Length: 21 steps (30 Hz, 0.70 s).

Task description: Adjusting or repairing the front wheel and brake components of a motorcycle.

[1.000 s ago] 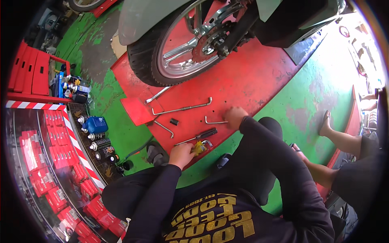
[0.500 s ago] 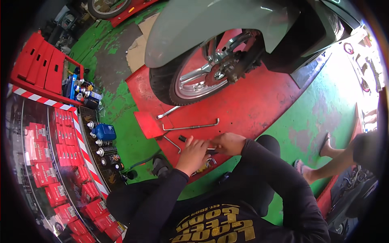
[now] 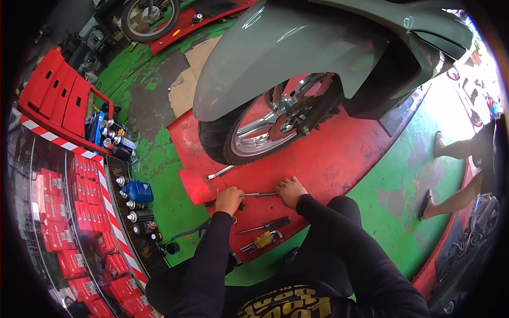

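Note:
A long metal rod wrench [image 3: 260,194] lies between my two hands, low over the red platform [image 3: 328,153]. My left hand [image 3: 228,200] is closed around its left end. The fingers of my right hand [image 3: 291,192] are curled over its right end; both ends are hidden. A small dark piece [image 3: 242,206] shows beside my left hand. Nearer to me on the platform lie a dark-handled screwdriver [image 3: 270,223] and a yellow holder of hex keys [image 3: 263,240]. A shiny spanner [image 3: 220,172] rests beyond my left hand, by the tyre.
Ahead stands a motorcycle wheel [image 3: 249,132] under a grey-green fairing [image 3: 270,53]. Spray cans [image 3: 139,216] and a blue jug [image 3: 139,192] line the left, beside a glass case of red boxes [image 3: 58,233] and a red tool cabinet [image 3: 55,100]. Another person's legs [image 3: 453,204] are at the right.
My hands were close together over the near tools; they have moved apart and forward onto the rod wrench, which lay free on the platform. The screwdriver and hex keys are now uncovered. My view has shifted.

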Available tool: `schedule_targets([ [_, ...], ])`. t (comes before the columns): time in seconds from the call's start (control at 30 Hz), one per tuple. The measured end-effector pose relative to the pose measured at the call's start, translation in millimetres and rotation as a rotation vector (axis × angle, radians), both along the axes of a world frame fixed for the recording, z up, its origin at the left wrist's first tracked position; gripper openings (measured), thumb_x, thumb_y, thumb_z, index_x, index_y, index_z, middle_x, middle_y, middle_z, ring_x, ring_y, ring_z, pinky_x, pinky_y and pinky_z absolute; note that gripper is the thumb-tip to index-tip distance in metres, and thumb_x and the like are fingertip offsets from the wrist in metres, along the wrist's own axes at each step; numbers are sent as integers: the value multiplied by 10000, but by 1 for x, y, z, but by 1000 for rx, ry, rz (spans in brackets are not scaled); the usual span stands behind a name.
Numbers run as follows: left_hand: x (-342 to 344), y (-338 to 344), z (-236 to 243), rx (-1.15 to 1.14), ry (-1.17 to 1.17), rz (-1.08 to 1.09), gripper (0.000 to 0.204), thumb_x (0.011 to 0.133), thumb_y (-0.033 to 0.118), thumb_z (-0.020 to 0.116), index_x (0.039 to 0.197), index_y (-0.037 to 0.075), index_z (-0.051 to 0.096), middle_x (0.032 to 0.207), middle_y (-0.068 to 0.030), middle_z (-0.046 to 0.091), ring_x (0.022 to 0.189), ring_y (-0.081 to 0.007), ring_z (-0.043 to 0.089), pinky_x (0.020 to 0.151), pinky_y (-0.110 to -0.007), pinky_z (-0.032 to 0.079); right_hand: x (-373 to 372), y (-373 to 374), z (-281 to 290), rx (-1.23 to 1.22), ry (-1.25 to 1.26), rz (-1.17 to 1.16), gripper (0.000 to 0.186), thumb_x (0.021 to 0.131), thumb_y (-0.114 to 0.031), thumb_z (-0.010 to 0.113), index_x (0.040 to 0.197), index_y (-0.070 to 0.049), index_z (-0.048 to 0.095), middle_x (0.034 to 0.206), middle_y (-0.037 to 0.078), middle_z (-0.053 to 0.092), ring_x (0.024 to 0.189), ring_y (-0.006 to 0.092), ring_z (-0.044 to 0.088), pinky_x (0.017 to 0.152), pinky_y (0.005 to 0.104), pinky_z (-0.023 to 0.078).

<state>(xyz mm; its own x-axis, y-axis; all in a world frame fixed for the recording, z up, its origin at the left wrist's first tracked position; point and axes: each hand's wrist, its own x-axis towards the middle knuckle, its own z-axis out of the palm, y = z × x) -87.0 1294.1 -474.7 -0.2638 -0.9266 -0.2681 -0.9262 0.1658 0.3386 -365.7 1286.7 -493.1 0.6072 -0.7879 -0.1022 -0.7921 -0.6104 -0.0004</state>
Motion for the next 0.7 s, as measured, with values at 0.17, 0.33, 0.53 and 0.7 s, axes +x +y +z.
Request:
schedule_targets([
  [0.17, -1, -1, 2, 111, -58, -45, 266, 866, 266, 656, 1054, 99, 742, 1010, -109, 707, 904, -352, 654, 788, -436, 518, -62, -6, 28, 151, 150, -33, 200, 846, -212, 572, 1025, -173, 652, 1049, 57, 672, 989, 271, 616, 862, 449, 424],
  [0.33, -23, 13, 27, 24, 65, -6, 245, 892, 254, 650, 1045, 85, 741, 980, -73, 713, 864, -314, 659, 760, -405, 515, -106, 6, 81, 256, -202, -208, 204, 809, -141, 615, 1012, -134, 633, 984, 73, 681, 1007, 289, 619, 849, 420, 451],
  [0.53, -48, 30, 120, 83, 469, 100, 197, 932, 194, 630, 1040, 68, 736, 903, -60, 698, 796, -259, 650, 713, -355, 497, -96, 43, 123, 189, -550, -265, 239, 795, -78, 637, 1030, -120, 628, 953, 71, 687, 991, 281, 605, 849, 370, 473],
  [0.7, -48, 30, 170, 39, 426, -26, 174, 929, 136, 630, 1047, 60, 732, 886, -52, 695, 751, -221, 630, 685, -324, 479, -89, 52, 148, 91, -548, -254, 248, 815, -69, 620, 1056, -123, 636, 961, 58, 684, 963, 274, 592, 832, 377, 469],
])
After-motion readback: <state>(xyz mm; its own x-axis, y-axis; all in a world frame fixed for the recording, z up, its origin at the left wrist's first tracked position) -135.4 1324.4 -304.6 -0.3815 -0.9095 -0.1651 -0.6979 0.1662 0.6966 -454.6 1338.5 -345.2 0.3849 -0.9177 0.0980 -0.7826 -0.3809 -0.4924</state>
